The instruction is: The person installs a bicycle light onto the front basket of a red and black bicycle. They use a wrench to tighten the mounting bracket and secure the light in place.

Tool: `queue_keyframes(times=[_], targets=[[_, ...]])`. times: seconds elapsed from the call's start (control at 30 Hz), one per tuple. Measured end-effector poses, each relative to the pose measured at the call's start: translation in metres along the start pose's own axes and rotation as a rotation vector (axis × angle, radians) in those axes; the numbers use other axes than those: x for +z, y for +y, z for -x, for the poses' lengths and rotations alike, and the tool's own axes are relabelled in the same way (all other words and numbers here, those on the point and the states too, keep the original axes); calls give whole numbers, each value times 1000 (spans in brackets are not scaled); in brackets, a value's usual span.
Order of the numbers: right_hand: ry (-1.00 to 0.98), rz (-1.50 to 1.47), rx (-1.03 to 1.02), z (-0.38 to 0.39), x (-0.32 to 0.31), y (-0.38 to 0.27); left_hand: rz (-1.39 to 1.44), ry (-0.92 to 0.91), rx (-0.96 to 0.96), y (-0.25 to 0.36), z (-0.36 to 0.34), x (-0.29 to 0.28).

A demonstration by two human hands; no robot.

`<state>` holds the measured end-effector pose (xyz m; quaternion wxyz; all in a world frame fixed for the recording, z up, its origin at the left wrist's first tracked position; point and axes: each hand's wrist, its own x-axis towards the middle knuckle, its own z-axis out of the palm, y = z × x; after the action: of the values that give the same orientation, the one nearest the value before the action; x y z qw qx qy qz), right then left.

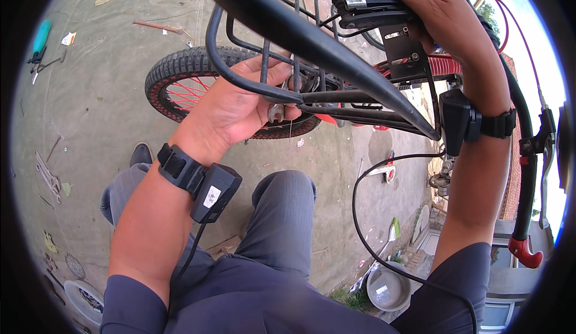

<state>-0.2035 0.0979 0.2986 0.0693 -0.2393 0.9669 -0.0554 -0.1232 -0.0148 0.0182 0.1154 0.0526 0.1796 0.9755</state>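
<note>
My left hand point(234, 103) reaches under a black tubular metal rack point(348, 64), its fingers closed around a metal wrench point(276, 113) among the lower bars, partly hidden. A thin wire hangs below it. My right hand point(438, 10) is wrapped round a black layered part point(369, 7) with a silver patch at the upper right of the rack, above a black bracket with bolts point(405, 52). Behind the rack is a bicycle wheel point(180, 58) with red spokes and a black tire. A handlebar grip and brake lever point(543, 136) stand at the far right.
A teal-handled tool point(41, 37) and loose metal tools point(48, 175) lie on the dusty green ground sheet point(102, 112). A basin point(84, 301) sits at lower left, another grey basin point(387, 286) at lower right. My knees show below the rack.
</note>
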Motion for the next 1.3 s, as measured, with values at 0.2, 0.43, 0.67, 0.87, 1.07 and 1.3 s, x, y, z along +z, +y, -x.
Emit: queue_keyframes(times=[0.2,0.43,0.67,0.87,1.07,1.3], targets=[[-142,-263,71,4,-13,2,16,-11,-4,-2,-1,3],[-363,-413,-159,8,-17,27,-15,-10,7,-1,0,0],[-173,-121,-135,12,-12,26,-25,4,-2,-1,0,-3],[8,250,-273,6,-12,23,-10,-23,-7,-3,-1,-4],[175,139,-427,20,27,-6,2,-49,-15,-1,-2,-4],[-119,-212,-206,1,1,-12,21,-6,-7,0,-1,-1]])
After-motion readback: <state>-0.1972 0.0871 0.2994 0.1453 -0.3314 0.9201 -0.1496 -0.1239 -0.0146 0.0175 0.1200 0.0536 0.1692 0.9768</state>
